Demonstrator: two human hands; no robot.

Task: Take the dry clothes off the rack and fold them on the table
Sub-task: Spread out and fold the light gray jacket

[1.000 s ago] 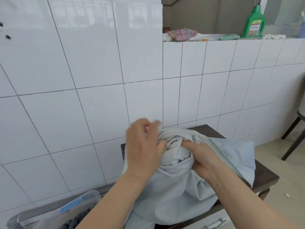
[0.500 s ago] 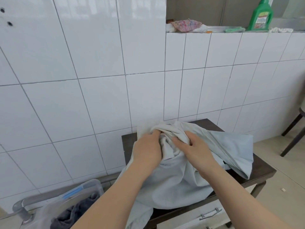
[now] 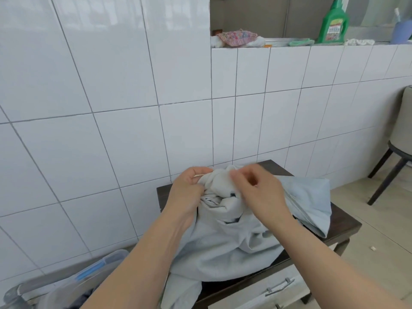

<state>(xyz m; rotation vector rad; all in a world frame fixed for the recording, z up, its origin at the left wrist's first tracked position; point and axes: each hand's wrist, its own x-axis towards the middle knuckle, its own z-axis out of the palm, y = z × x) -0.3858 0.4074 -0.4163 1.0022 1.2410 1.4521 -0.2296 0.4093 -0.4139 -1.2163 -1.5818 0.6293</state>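
Lying bunched on the dark table [image 3: 347, 224], the pale grey-blue garment [image 3: 223, 248] covers most of the tabletop, its lower edge spilling over the front at about 7 o'clock. A zip runs along the flap that stretches out toward 3 o'clock, near the table's right end. The left hand [image 3: 185, 190] sits at 9 o'clock of the crumpled top of the garment, fingers curled and gripping a fold of the cloth. The right hand [image 3: 256, 190] is at 3 o'clock of that same bundle, blurred, with its fingers bent above the fabric; whether they pinch the cloth or only hover at it I cannot tell. The two hands are close together, with the raised wad of fabric between them.

The table stands against a white tiled wall [image 3: 111, 97]. At 7 o'clock from the table, a clear plastic bin [image 3: 93, 277] with a blue strip holds some dark cloth. On the ledge at 12 to 1 o'clock stand a green detergent bottle [image 3: 333, 23], a patterned pink cloth [image 3: 238, 37] and a blue cup [image 3: 401, 30]. A dark-legged chair [image 3: 394, 157] stands at 3 o'clock, well apart from the table. A drawer with a metal handle [image 3: 279, 286] shows below the tabletop.
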